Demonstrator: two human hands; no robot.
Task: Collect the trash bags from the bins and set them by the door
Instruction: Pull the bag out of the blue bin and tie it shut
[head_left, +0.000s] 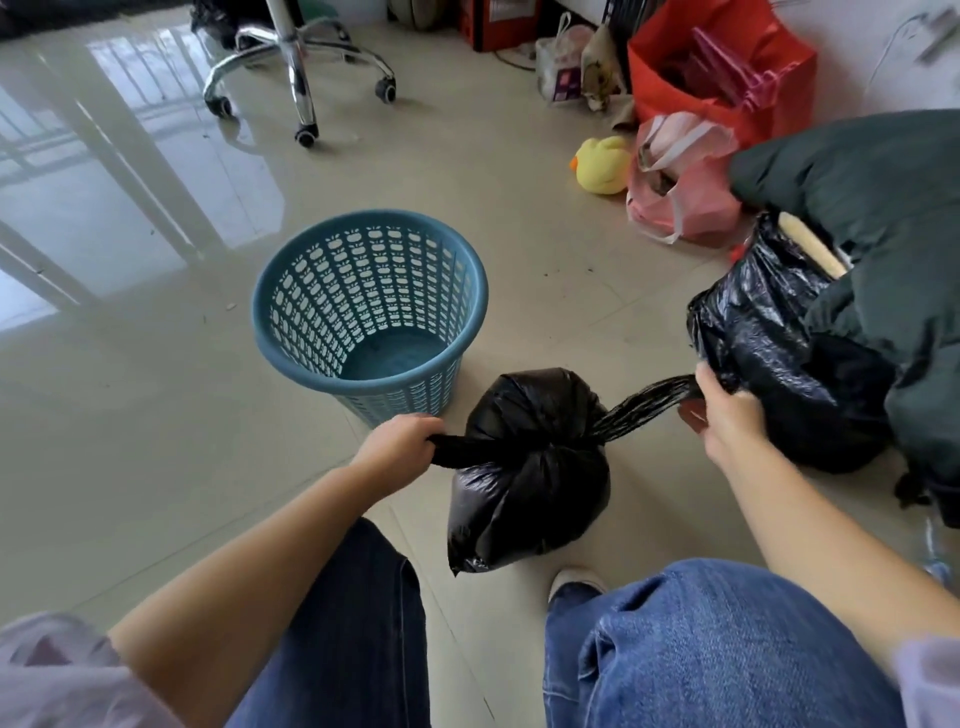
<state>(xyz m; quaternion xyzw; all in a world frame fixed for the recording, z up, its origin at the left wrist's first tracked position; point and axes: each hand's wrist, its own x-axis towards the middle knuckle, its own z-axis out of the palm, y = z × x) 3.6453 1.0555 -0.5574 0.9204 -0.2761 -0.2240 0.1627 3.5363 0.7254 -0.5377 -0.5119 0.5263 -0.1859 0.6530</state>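
Trash bag (524, 467) hides shoe (574, 579) partly.

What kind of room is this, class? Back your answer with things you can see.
Probably a home room used as a study: a wheeled office chair, a yellow duck toy and a red shopping bag stand on the tiled floor.

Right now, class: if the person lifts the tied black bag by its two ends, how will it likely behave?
The black bag is probably floppy: its film is creased and bulging. It likely sags and swings between the left hand and right hand. Seemingly light, since thin twisted ends carry it.
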